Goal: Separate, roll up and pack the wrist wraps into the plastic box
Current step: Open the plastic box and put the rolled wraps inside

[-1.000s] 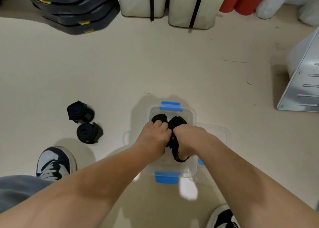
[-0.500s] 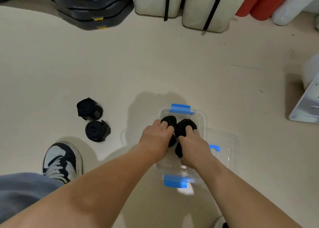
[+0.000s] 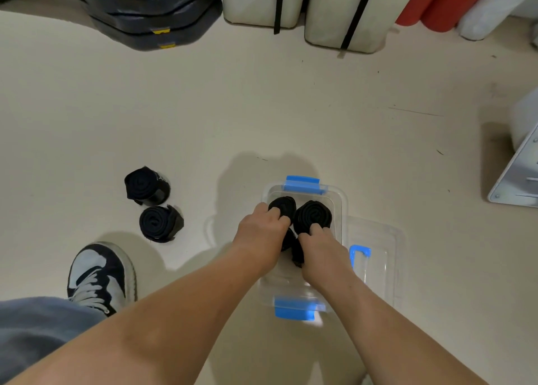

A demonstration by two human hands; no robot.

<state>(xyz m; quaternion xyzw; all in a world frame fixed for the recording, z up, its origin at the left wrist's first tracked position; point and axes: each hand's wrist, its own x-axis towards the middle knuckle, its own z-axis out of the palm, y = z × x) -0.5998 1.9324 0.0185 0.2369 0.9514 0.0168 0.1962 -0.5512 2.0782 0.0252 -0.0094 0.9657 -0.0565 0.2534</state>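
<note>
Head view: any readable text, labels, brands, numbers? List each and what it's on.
None readable.
Yellow marks on the stacked dark pads: blurred, no letters made out.
Pale mark on the farther rolled wrist wrap on the floor: too small to read.
No text visible on the plastic box, its lid or the shoe.

The left hand and right hand concealed most of a black wrist wrap between them in the plastic box; the metal frame was cut off at the right edge.
</note>
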